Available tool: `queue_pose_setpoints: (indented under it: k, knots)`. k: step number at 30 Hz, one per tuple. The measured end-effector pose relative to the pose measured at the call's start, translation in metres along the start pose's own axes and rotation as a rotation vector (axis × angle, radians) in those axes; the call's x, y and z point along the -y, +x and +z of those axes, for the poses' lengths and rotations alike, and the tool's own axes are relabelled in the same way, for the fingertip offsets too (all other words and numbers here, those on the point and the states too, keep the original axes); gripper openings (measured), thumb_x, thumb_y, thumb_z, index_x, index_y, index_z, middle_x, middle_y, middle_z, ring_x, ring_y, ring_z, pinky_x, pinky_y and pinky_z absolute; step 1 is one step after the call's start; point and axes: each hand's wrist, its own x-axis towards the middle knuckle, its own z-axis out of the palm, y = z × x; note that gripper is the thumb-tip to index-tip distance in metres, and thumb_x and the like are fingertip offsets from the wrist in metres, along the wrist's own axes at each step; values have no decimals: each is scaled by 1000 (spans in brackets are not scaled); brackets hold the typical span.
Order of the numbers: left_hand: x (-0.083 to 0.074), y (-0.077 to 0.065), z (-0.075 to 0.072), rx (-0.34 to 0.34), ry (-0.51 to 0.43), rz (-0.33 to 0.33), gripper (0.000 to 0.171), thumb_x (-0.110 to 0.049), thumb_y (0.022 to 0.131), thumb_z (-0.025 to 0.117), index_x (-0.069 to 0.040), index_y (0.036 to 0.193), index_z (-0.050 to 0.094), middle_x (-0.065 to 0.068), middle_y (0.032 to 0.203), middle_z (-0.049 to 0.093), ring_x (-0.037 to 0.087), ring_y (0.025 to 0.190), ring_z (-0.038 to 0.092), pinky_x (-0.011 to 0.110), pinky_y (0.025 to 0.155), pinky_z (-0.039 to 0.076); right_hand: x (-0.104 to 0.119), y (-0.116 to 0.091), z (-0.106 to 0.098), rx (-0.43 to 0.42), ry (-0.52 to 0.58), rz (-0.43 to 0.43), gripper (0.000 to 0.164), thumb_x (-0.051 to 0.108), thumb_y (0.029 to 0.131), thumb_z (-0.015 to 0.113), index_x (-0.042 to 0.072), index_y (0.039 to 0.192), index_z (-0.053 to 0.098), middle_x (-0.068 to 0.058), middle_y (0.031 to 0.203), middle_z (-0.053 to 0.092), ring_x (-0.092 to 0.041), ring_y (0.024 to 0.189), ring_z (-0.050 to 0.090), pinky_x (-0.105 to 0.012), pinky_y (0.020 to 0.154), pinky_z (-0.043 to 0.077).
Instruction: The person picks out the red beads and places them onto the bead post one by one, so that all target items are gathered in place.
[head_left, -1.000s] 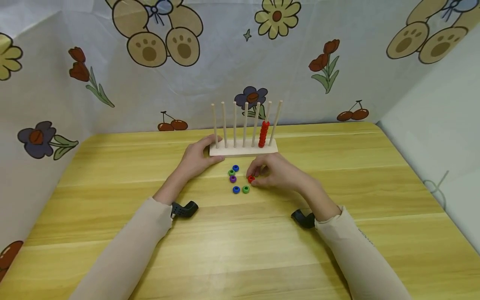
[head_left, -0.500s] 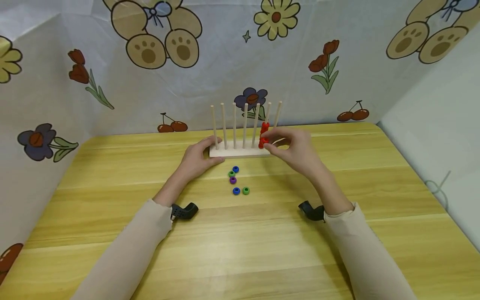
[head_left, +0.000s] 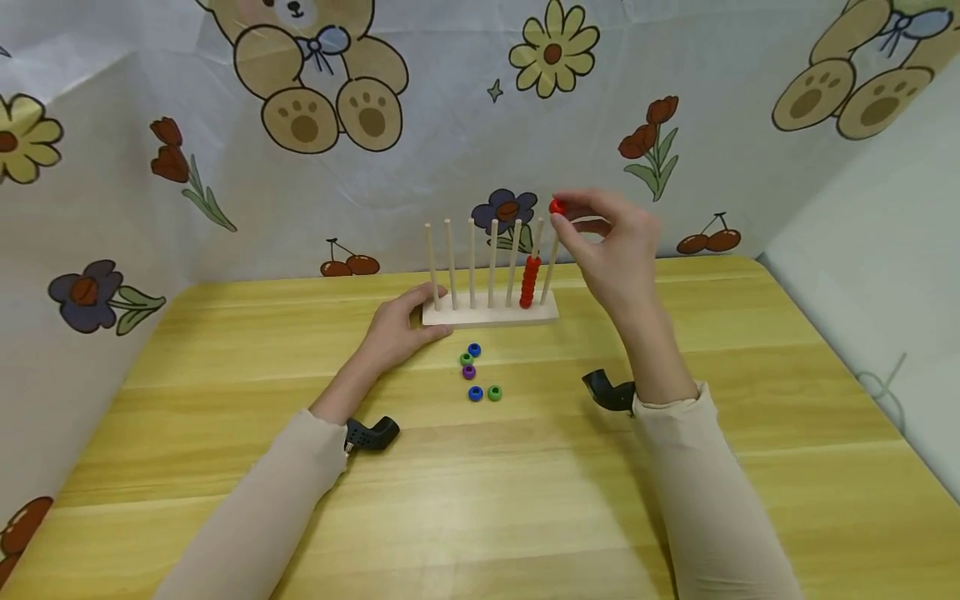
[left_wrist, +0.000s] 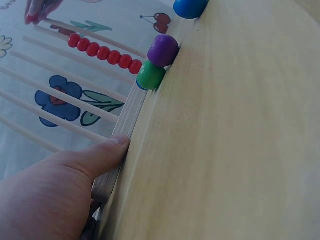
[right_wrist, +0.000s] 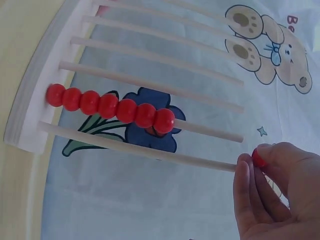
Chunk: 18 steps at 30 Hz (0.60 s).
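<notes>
My right hand (head_left: pixel 618 242) pinches a red bead (head_left: pixel 556 207) at the tip of the rightmost peg (head_left: pixel 550 271). In the right wrist view, the bead (right_wrist: pixel 258 158) shows between thumb and fingers, close to that peg's end; whether the peg has entered its hole I cannot tell. My left hand (head_left: pixel 397 327) grips the left end of the wooden pegged base (head_left: pixel 491 317), thumb in front, fingers behind. A stack of several red beads (right_wrist: pixel 108 106) fills the lower part of the second peg from the right. The other pegs bear no beads.
In front of the base lie loose beads on the table (head_left: pixel 450 517): two blue, one (head_left: pixel 476 393) nearer me, two green, one (head_left: pixel 494 392) beside it, and a purple bead (head_left: pixel 468 372). A patterned cloth (head_left: pixel 435 117) hangs behind the table.
My right hand took the red bead from the table, carried it past the red stack and raised it to the rightmost peg's top. The left hand keeps its hold on the base.
</notes>
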Motion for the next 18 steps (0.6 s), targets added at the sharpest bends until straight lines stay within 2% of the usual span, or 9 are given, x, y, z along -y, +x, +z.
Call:
queue_pose_setpoints:
  k: [3,7,12,18]
  knots:
    - [1,0,0,3,4,-4,60,-32,92,84,-19,147,63,4,164,49,30,154,41,47,128,32,-2,2,5,16,-61,-39,24,11,97,76,7,121,79,-8,111,80,-20,95,75,-41,87,65]
    - [2,0,0,2,6,-4,59,-33,93,83,-19,147,63,4,163,49,29,154,41,47,128,33,-6,1,10,22,-119,-61,25,10,98,75,6,122,79,-11,110,79,-26,86,75,-45,81,66]
    - [3,0,1,-1,11,-1,58,-32,93,84,-19,146,63,4,163,50,30,154,42,47,128,34,-7,-1,16,9,-118,-86,26,12,98,76,7,124,79,-12,109,80,-27,85,75,-45,78,66]
    - [2,0,1,1,14,-3,59,-33,93,84,-20,146,64,4,163,50,30,153,43,47,127,35,-6,-2,21,70,-150,-77,26,9,98,75,6,123,79,-13,111,78,-26,85,72,-44,78,66]
